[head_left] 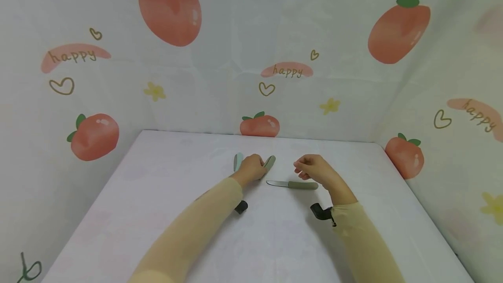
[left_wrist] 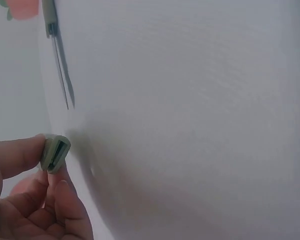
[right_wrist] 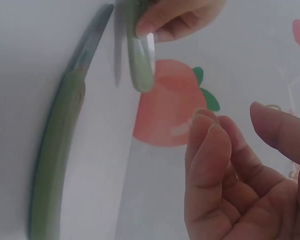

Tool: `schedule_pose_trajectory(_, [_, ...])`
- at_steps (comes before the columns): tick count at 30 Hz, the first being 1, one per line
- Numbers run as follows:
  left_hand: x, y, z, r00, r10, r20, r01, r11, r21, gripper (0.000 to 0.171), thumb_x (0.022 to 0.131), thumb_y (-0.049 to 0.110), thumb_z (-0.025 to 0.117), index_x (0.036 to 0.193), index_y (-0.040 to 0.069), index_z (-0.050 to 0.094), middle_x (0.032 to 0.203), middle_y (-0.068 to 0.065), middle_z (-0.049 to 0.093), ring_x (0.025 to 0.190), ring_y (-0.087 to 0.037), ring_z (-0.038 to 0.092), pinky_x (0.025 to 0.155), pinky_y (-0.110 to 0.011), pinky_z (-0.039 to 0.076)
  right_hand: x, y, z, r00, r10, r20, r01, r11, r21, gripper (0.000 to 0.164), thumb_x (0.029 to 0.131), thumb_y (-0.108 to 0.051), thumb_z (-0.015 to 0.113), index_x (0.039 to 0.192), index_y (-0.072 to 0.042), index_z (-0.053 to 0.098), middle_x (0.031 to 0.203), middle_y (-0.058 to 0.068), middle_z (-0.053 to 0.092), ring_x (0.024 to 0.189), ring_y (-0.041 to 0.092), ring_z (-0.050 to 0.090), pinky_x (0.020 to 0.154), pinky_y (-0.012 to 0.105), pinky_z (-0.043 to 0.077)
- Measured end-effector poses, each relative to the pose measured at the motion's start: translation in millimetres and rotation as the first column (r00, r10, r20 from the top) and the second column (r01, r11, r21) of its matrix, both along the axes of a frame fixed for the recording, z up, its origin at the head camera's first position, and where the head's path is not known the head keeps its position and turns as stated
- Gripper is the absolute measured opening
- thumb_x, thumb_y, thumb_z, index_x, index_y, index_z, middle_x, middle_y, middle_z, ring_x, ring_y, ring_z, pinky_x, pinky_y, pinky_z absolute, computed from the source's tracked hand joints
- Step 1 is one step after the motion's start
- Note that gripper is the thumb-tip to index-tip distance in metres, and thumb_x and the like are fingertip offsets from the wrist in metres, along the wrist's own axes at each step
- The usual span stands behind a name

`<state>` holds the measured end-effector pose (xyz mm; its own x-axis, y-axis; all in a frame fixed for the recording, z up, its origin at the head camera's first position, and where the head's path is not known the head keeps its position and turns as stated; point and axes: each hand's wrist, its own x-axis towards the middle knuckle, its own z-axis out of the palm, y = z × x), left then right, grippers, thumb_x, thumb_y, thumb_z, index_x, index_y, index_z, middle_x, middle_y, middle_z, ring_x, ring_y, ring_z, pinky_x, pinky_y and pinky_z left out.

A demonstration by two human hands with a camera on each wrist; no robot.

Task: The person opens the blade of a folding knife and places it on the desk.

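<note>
My left hand (head_left: 251,169) pinches a green knife sheath (head_left: 270,162) between thumb and fingers, raised above the table. In the left wrist view the sheath's end (left_wrist: 60,154) faces the camera and shows a dark slot. A paring knife (head_left: 303,185) with a green handle and bare blade lies on the table, its tip pointing left toward that hand. Above and beyond the knife's handle hovers my right hand (head_left: 316,170), empty, with loosely bent fingers and the thumb apart from them. A pale mint oblong piece (head_left: 237,160) lies behind my left hand, partly covered by it.
The white-covered table (head_left: 267,239) reaches back to a pale backdrop cloth (head_left: 228,56) printed with red fruit, hearts and lettering. Black camera mounts (head_left: 321,212) stick out from both wrists. Light-coloured sleeves cover the forearms.
</note>
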<state>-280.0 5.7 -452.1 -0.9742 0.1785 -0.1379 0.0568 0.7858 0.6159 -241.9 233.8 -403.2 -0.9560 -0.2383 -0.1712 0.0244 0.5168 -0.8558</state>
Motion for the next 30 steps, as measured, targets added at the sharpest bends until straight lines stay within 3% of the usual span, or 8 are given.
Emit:
schedule_pose_trajectory(7, [8.2,-3,4.6,0.997,-0.016,-0.072,0.021,0.998,0.058,0.015,0.089,0.019,0.074,0.09,0.006,0.067,0.084,-0.003,0.064,0.078,-0.018,0.057,0.072,-0.031,0.048,-5.5,-15,-7.8,0.998,-0.046,-0.04,0.045,0.999,-0.021,0.028,0.102,-0.015,0.059,0.112,0.01,0.061,0.106,0.027,0.067,0.076,0.018,0.065,0.074,0.028,0.056])
schedule_pose_trajectory(19, [23.0,-10,6.2,0.993,-0.076,-0.09,0.093,0.975,0.2,0.016,0.092,0.022,0.073,0.097,0.007,0.068,0.081,0.002,0.064,0.074,-0.012,0.057,0.069,-0.027,0.047,-12.0,-28,-24.4,0.988,-0.125,-0.092,0.12,0.991,-0.056,0.027,0.102,-0.016,0.06,0.118,0.006,0.061,0.107,0.025,0.067,0.092,0.036,0.069,0.075,0.031,0.056])
schedule_pose_trajectory(25, [33.6,-15,3.6,0.991,-0.115,-0.073,0.132,0.947,0.294,0.02,0.093,0.025,0.073,0.102,0.008,0.068,0.086,0.002,0.067,0.077,-0.012,0.06,0.069,-0.028,0.049,-8.7,-38,-30.3,0.991,-0.092,-0.093,0.083,0.991,-0.102,0.033,0.103,-0.021,0.058,0.123,0.006,0.058,0.105,0.021,0.069,0.091,0.035,0.069,0.079,0.035,0.056])
schedule_pose_trajectory(30, [41.9,-17,0.3,0.985,-0.157,-0.068,0.171,0.908,0.383,0.02,0.095,0.024,0.072,0.105,0.008,0.067,0.089,0.002,0.068,0.078,-0.011,0.062,0.068,-0.028,0.05,-3.0,-44,-32.7,0.993,-0.037,-0.109,0.019,0.986,-0.163,0.031,0.104,-0.017,0.057,0.121,0.009,0.058,0.099,0.02,0.068,0.083,0.021,0.067,0.077,0.033,0.056])
